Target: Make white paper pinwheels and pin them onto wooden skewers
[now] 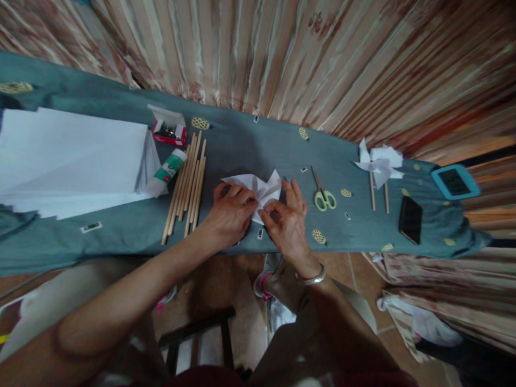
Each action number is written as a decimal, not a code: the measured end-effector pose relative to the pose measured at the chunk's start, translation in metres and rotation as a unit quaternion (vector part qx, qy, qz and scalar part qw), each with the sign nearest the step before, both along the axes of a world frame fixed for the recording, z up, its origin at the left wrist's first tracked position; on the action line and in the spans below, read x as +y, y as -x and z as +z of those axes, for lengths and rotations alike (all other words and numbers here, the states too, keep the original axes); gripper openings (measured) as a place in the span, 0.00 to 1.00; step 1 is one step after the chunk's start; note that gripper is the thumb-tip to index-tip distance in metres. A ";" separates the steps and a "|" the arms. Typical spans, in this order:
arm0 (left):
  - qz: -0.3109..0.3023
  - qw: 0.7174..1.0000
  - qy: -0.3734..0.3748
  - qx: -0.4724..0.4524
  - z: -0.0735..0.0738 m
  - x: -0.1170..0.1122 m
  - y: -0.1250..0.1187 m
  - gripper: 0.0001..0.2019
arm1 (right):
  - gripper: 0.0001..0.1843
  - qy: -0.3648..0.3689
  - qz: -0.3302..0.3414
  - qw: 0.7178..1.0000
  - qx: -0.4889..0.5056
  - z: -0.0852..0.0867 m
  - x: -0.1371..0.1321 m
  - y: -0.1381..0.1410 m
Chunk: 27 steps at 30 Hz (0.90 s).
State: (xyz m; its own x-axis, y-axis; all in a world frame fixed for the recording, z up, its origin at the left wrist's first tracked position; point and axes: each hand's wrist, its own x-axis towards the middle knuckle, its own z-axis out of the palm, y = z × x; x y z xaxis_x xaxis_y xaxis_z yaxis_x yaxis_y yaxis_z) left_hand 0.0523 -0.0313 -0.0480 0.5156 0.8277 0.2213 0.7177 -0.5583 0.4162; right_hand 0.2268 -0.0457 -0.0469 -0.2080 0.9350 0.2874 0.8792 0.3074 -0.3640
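Observation:
A white paper pinwheel, its corners folded toward the centre, lies between my hands at the front of the cloth-covered table. My left hand is closed on its left side, fingertips at the middle. From the right, my right hand pinches the paper near the same centre, thumb and index finger together, its other fingers raised. The fingers partly hide the folds. Green-handled scissors lie just right of my right hand. To the left of my left hand rests a bundle of wooden sticks.
At the left are a stack of white paper, a glue stick and an open red box of small metal pieces. Finished pinwheels on sticks, a phone and a blue-framed device lie right. A curtain hangs behind.

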 end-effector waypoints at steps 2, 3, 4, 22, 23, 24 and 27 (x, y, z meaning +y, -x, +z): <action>0.000 1.000 0.002 -0.001 0.001 0.000 0.000 0.15 | 0.11 -0.013 0.001 0.999 -0.038 0.001 -0.001 0.002; 0.000 1.000 0.004 0.000 0.001 0.000 0.000 0.15 | 0.11 -0.019 0.005 0.998 -0.053 0.002 -0.001 0.002; 0.000 1.000 0.006 0.002 0.001 0.000 -0.001 0.15 | 0.10 -0.025 0.010 0.998 -0.063 0.002 -0.001 0.003; 0.006 1.000 0.022 0.008 0.001 -0.001 -0.002 0.15 | 0.10 -0.069 0.037 0.995 -0.068 -0.004 0.004 -0.003; 0.007 1.000 0.022 0.009 0.001 -0.001 -0.002 0.15 | 0.10 -0.061 0.041 0.995 -0.068 -0.003 0.004 -0.002; 0.008 1.000 0.022 0.009 0.001 -0.001 -0.002 0.15 | 0.09 -0.053 0.045 0.995 -0.066 -0.003 0.004 -0.002; 0.011 1.000 0.021 0.008 0.001 -0.001 -0.002 0.16 | 0.10 -0.048 0.053 0.996 -0.056 -0.003 0.004 -0.001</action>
State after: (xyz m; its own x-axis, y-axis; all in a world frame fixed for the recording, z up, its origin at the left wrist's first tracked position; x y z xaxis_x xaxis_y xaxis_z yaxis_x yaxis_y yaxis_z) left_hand 0.0540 -0.0321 -0.0474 0.5010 0.8471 0.1774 0.7359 -0.5248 0.4278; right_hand 0.2276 -0.0416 -0.0497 -0.3401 0.8752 0.3441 0.8730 0.4298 -0.2304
